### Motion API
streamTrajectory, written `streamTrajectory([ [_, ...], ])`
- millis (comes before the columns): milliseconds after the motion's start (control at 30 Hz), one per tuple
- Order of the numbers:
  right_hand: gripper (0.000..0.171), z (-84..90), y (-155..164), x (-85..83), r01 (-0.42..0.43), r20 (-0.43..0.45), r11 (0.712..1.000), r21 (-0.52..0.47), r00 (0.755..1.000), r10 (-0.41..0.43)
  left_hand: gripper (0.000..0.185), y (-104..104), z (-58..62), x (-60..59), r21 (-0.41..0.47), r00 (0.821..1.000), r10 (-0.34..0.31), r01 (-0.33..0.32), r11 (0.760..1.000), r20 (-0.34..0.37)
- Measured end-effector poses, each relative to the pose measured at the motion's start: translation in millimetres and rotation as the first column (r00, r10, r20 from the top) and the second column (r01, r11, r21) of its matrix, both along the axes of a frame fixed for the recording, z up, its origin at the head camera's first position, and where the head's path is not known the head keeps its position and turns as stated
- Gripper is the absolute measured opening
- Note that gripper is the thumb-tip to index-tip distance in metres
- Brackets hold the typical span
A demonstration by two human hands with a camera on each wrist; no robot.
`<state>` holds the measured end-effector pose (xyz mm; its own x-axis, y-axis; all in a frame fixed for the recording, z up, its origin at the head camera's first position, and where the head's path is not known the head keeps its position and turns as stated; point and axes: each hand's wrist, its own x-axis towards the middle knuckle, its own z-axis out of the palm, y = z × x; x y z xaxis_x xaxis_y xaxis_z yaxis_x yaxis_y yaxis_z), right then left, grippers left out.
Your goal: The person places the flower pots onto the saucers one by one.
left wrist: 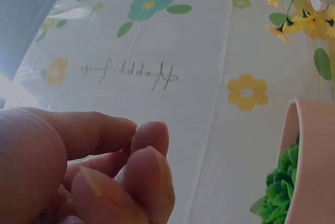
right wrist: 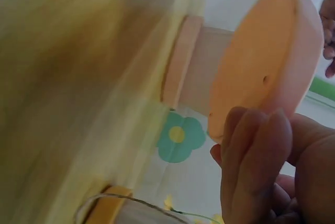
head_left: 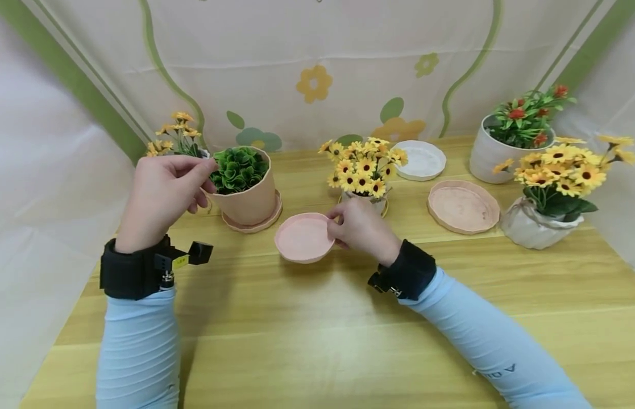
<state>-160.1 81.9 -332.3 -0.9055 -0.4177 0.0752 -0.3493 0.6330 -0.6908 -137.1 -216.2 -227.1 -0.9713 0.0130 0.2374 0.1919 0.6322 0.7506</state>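
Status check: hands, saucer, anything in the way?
Left hand at rim of green-plant pot, fingers curled, grip unclear. Right hand pinches pink saucer, lifted at edge. Small sunflower pot close behind.

This looks like a staged craft or recording corner, not a lived-in room. A wooden table (head_left: 317,341) stands boxed in by a cloth backdrop (head_left: 317,68) printed with flowers and green stripes. Along the backdrop's foot sit artificial potted flowers (head_left: 362,167) and loose plant saucers (head_left: 463,207).
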Motion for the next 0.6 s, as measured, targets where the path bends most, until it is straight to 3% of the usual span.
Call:
streamTrajectory([
  [267, 0.017, -16.7, -4.1, -5.4, 0.019, -0.031, 0.993, 0.113, 0.999, -0.016, 0.039, -25.7, -2.0, -11.2, 0.087, 0.996, 0.085, -0.088, 0.992, 0.038],
  [500, 0.017, -23.9, -4.9, -7.8, 0.016, -0.040, 0.994, 0.107, 0.999, -0.011, 0.042, -51.8, -6.3, -18.2, 0.162, 0.984, 0.160, -0.172, 0.972, 0.084],
  [600, 0.018, -24.5, -5.3, -7.3, 0.006, 0.007, 0.995, 0.102, 1.000, -0.007, 0.043, -60.4, -10.7, -21.3, 0.177, 0.975, 0.188, -0.206, 0.962, 0.116],
])
